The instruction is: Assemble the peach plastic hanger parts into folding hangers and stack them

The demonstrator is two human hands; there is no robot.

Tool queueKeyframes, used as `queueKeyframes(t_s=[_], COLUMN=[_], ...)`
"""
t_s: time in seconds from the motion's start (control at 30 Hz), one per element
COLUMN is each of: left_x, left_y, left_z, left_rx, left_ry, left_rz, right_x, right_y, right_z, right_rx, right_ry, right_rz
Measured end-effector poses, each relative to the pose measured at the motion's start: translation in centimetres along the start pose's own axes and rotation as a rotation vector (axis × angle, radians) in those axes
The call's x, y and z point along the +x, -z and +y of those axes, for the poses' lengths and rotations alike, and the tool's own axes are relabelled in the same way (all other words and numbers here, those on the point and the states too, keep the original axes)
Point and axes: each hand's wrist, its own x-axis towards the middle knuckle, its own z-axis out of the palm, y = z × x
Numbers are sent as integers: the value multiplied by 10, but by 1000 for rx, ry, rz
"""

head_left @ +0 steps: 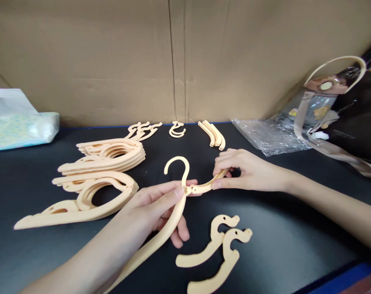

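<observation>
My left hand grips a cream plastic hanger piece, a long curved arm joined to an upright hook. Between thumb and fingers of my right hand is a second curved hanger arm. Its end lies right by the joint under the hook; whether the two are connected I cannot tell. In front of my hands lie two loose hanger parts, each with a curved neck. Stacks of folded hangers rest to the left of my left hand.
Along the back of the black table lie small wavy parts, hooks and slim arms. A clear plastic bag, a strapped bottle and a dark bag are at the right. A tissue pack sits left, before a cardboard wall.
</observation>
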Motion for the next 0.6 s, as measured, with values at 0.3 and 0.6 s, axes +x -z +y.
queueKeyframes(t_s=[0.3,0.6], left_x=[-2,-4], left_y=[1,-2], left_z=[-2,4], left_rx=[26,36], left_ry=[-9,-6], left_rz=[22,-6], right_x=[1,0], right_y=[3,4], right_z=[3,3], right_rx=[85,113], right_ry=[10,5], right_rz=[-35,-42])
